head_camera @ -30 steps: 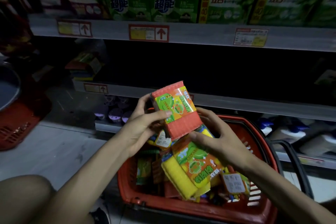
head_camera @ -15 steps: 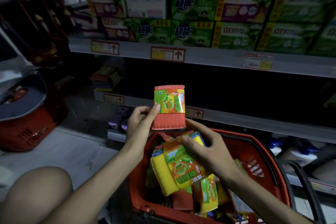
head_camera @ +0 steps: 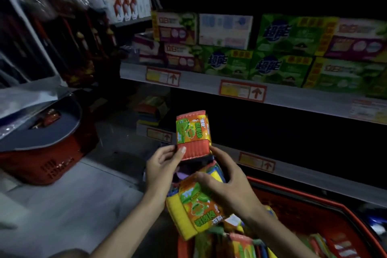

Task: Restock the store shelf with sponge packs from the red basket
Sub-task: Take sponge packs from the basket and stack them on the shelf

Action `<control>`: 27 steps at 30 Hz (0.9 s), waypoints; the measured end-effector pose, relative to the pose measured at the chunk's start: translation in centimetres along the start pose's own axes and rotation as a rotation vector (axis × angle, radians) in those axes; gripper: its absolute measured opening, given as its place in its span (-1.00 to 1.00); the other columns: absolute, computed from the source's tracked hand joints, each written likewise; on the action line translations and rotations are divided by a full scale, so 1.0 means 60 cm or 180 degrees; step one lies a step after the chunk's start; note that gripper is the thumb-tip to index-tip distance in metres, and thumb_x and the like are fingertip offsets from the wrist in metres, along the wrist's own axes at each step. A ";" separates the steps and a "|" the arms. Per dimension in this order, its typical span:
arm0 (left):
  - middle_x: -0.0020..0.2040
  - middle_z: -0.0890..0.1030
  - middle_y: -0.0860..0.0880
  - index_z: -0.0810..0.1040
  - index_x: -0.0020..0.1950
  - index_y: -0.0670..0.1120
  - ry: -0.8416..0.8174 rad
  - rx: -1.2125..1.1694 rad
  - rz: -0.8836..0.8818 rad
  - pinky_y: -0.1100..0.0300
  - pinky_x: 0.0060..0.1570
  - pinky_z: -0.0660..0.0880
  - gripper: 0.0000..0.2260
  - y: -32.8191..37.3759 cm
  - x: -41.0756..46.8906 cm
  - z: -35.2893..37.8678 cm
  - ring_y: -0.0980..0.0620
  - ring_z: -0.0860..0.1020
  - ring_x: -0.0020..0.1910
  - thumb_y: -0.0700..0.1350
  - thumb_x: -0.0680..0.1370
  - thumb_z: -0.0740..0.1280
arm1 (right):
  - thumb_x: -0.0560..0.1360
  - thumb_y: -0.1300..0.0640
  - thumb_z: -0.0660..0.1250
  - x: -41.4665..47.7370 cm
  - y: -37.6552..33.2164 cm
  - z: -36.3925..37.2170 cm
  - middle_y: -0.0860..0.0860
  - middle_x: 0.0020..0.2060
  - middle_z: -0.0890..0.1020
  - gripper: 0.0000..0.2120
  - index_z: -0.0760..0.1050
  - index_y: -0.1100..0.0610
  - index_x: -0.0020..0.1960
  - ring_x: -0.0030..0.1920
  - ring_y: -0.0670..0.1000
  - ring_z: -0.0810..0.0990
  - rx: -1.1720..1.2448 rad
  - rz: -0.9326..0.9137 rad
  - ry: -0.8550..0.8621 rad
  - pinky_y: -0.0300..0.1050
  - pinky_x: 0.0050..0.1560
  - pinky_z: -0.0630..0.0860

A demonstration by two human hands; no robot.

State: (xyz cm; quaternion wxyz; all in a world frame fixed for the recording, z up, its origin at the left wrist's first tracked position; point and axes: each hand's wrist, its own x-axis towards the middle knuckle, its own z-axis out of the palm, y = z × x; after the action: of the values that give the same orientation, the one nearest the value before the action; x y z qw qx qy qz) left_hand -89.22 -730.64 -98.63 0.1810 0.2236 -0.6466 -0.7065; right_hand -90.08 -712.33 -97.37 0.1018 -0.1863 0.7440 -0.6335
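Note:
My left hand pinches the lower edge of an orange sponge pack with a green and yellow label, held upright in front of the dark middle shelf. My right hand grips a yellow sponge pack over the red basket, and its fingertips touch the orange pack's lower right corner. More sponge packs lie in the basket. A small stack of sponges sits on the middle shelf at the left.
Green and purple detergent boxes fill the upper shelf, which carries price tags with arrows. A second red basket with a dark lid stands on the grey floor at left. My knee shows at the bottom edge.
Both hands have risen with their packs, the orange pack going up toward the middle shelf. My head has tilted up and left, so the basket sits lower in view.

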 end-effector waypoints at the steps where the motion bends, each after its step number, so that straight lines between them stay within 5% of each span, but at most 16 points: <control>1: 0.01 0.74 -0.11 0.64 0.13 -0.15 0.0047 -0.0032 0.0024 0.11 -0.04 0.67 -0.76 0.000 0.018 -0.005 0.00 0.73 -0.01 -0.10 0.52 0.52 | 0.46 -0.03 0.57 0.018 0.000 0.009 -0.36 0.17 0.63 -0.37 0.39 -0.21 0.45 0.17 -0.23 0.65 0.0022 -0.0006 -0.0040 -0.17 0.14 0.63; 5: 0.05 0.74 -0.06 0.66 0.16 -0.13 -0.0031 -0.0106 0.0204 0.18 0.06 0.65 -0.80 0.011 0.090 -0.020 0.06 0.72 0.06 -0.14 0.55 0.49 | 0.42 0.02 0.57 0.093 0.002 0.044 -0.27 0.16 0.68 -0.40 0.48 -0.11 0.41 0.17 -0.19 0.67 0.0165 -0.0001 0.0033 -0.31 0.04 0.58; 12: 0.20 0.70 0.01 0.61 0.27 0.13 -0.0296 0.0069 0.0230 0.00 0.34 0.53 -0.64 0.010 0.172 -0.043 0.06 0.63 0.24 -0.30 0.63 0.32 | 0.44 0.03 0.54 0.182 0.011 0.078 -0.31 0.07 0.68 -0.50 0.44 -0.28 0.28 0.02 -0.29 0.67 0.0113 0.0203 -0.0058 -0.35 -0.04 0.58; 15: 0.26 0.68 -0.03 0.60 0.27 0.24 -0.0353 0.0050 0.0092 0.02 0.32 0.54 -0.56 -0.002 0.191 -0.050 0.06 0.63 0.26 -0.30 0.63 0.31 | 0.30 -0.28 0.54 0.203 0.021 0.087 -0.21 0.24 0.44 -0.21 0.37 -0.18 0.47 0.14 -0.25 0.59 -0.0276 0.0370 0.0072 -0.26 0.13 0.59; 18: 0.45 0.52 -0.06 0.52 0.42 0.16 -0.0383 0.0070 0.0071 0.32 0.21 0.52 -0.54 -0.004 0.206 -0.048 0.13 0.48 0.38 -0.30 0.63 0.31 | 0.22 -0.39 0.57 0.223 0.031 0.096 -0.05 0.30 0.53 -0.05 0.37 -0.11 0.51 0.13 -0.06 0.68 -0.0283 0.0532 0.0137 -0.02 0.15 0.66; 21: 0.46 0.49 -0.07 0.47 0.51 -0.02 -0.0353 0.0039 0.0070 0.45 0.06 0.50 -0.55 -0.003 0.223 -0.048 0.16 0.43 0.38 -0.32 0.64 0.30 | 0.36 -0.11 0.62 0.239 0.036 0.108 0.00 0.10 0.71 -0.36 0.44 -0.11 0.36 -0.04 -0.01 0.76 0.0009 0.0578 0.0145 -0.11 -0.04 0.69; 24: 0.47 0.50 -0.08 0.46 0.51 -0.09 -0.0353 0.0105 0.0124 0.40 0.11 0.47 -0.58 -0.001 0.238 -0.049 0.12 0.43 0.41 -0.29 0.65 0.31 | 0.46 0.10 0.54 0.247 0.037 0.115 -0.01 -0.14 0.75 -0.66 0.51 -0.08 0.16 -0.19 -0.01 0.76 0.0231 0.0696 0.0195 -0.24 -0.23 0.63; 27: 0.48 0.49 -0.12 0.44 0.52 -0.11 -0.0352 0.0249 0.0071 0.26 0.23 0.42 -0.59 -0.004 0.246 -0.048 0.03 0.43 0.47 -0.24 0.66 0.31 | 0.50 0.14 0.51 0.252 0.030 0.119 -0.01 -0.26 0.75 -0.72 0.55 0.05 0.17 -0.27 -0.03 0.75 0.0373 0.0764 0.0237 -0.25 -0.29 0.61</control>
State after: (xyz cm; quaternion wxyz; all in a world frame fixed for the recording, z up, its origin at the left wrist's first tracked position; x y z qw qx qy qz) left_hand -99.96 -741.03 -100.27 0.1440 0.1840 -0.6852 -0.6899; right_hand -101.31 -724.70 -99.15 0.1599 -0.0659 0.7259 -0.6657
